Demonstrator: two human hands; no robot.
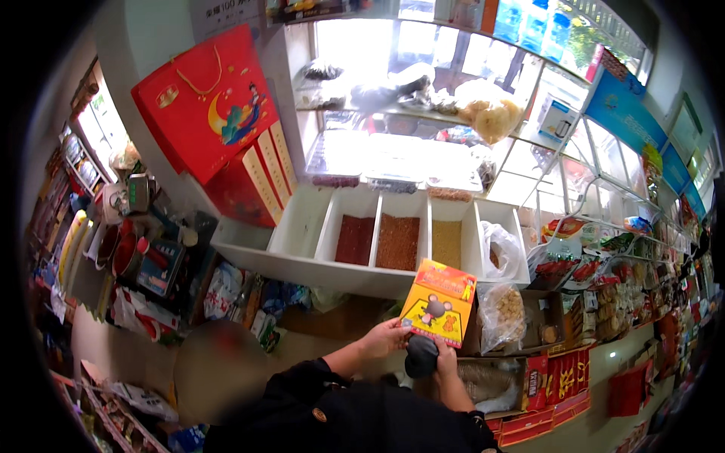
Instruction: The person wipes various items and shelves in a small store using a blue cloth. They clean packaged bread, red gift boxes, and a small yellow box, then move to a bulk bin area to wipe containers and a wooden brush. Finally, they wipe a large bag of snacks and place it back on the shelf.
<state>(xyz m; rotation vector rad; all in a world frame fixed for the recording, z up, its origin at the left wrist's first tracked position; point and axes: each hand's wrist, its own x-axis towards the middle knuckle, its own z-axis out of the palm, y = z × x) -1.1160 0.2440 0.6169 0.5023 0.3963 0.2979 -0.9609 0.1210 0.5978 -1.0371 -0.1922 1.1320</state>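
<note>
A flat orange and yellow packet [438,303] with a cartoon mouse on its front is held up before me, tilted slightly. My left hand [384,338] is closed on its lower left edge. Just below the packet, my right hand [445,358] closes round a dark, rounded object [420,357] whose kind I cannot make out. The right fingertips reach the packet's bottom edge; whether they also grip it is hard to tell. Beyond the packet stands a white divided bin [343,276], with reddish and yellow grains in its middle compartments.
A clear bag of light brown food [501,317] stands right of the packet. A white plastic bag [500,249] sits in the bin's right compartment. Red gift bags [204,106] rise at the left. Wire racks of packaged goods [604,249] line the right; a round stool [219,374] is lower left.
</note>
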